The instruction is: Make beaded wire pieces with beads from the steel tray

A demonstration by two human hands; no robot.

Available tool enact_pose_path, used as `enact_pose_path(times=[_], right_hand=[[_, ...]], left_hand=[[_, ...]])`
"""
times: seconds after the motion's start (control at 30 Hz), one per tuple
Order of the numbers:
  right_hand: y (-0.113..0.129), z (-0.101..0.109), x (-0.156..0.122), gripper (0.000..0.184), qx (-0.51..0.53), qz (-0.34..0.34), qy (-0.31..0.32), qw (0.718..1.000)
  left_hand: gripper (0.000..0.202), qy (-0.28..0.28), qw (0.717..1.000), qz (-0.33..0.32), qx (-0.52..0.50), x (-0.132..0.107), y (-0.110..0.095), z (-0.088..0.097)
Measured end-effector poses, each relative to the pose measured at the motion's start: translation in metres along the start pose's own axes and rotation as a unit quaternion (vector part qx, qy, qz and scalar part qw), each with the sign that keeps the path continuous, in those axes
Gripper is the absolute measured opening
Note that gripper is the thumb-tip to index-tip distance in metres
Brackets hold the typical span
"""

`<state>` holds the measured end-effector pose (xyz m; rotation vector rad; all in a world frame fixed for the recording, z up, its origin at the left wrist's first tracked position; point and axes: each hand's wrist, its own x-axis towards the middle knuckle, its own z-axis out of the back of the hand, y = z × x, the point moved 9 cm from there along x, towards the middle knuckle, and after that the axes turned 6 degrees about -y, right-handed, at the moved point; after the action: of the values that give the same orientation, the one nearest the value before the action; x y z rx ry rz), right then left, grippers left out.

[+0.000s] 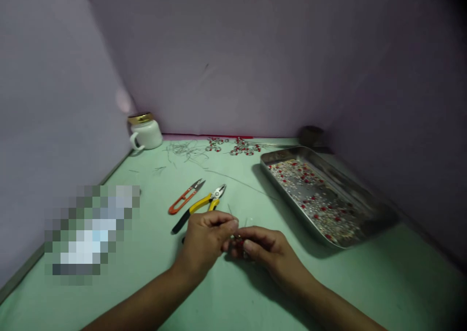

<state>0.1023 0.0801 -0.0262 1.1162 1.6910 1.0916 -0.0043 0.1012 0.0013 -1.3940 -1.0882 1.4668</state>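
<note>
My left hand (206,233) and my right hand (264,248) meet low in the middle of the view. Between the right thumb and fingers is a small beaded piece (239,246) with red and clear beads, mostly covered by the fingers. The left thumb and forefinger are pinched together just above it, on what looks like a thin wire (229,208) that pokes up past the fingertips. Just beyond the left hand lie combination pliers (199,205) with yellow and black handles, partly hidden by it, and orange thread snips (185,197).
A metal tray (321,194) of red, clear and gold beads stands at right. Finished-looking beaded pieces (245,147) and tangled wire (186,151) lie at the back. A white mug (146,134) with a gold lid stands back left; a blurred-out object (93,233) lies at left. Walls enclose the green table.
</note>
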Motion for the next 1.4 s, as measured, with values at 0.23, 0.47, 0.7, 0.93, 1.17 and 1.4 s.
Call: enact_pose_path(times=[0.23, 0.47, 0.7, 0.93, 1.17, 1.4], right_hand=[[0.002, 0.000, -0.001, 0.020, 0.024, -0.024, -0.032, 0.999], [-0.005, 0.004, -0.001, 0.025, 0.050, -0.043, -0.032, 0.997], [0.002, -0.004, -0.001, 0.028, 0.070, -0.048, -0.010, 0.996], [-0.003, -0.003, 0.001, 0.024, 0.073, -0.048, -0.016, 0.996], [-0.011, -0.002, 0.001, 0.032, 0.082, -0.063, -0.034, 0.994], [-0.014, -0.001, 0.004, 0.036, 0.091, -0.057, -0.037, 0.994]], left_hand=[[0.015, -0.004, 0.999, -0.027, 0.030, -0.004, -0.008, -0.004], [0.022, -0.005, 0.994, -0.077, 0.075, -0.005, -0.027, -0.002], [0.019, 0.013, 0.994, -0.080, 0.070, -0.005, -0.028, -0.005], [0.017, 0.010, 0.995, -0.073, 0.061, -0.008, -0.026, -0.007], [0.014, -0.002, 0.997, -0.064, 0.050, -0.006, -0.021, -0.004], [0.016, -0.005, 0.993, -0.079, 0.083, -0.001, -0.022, 0.000]])
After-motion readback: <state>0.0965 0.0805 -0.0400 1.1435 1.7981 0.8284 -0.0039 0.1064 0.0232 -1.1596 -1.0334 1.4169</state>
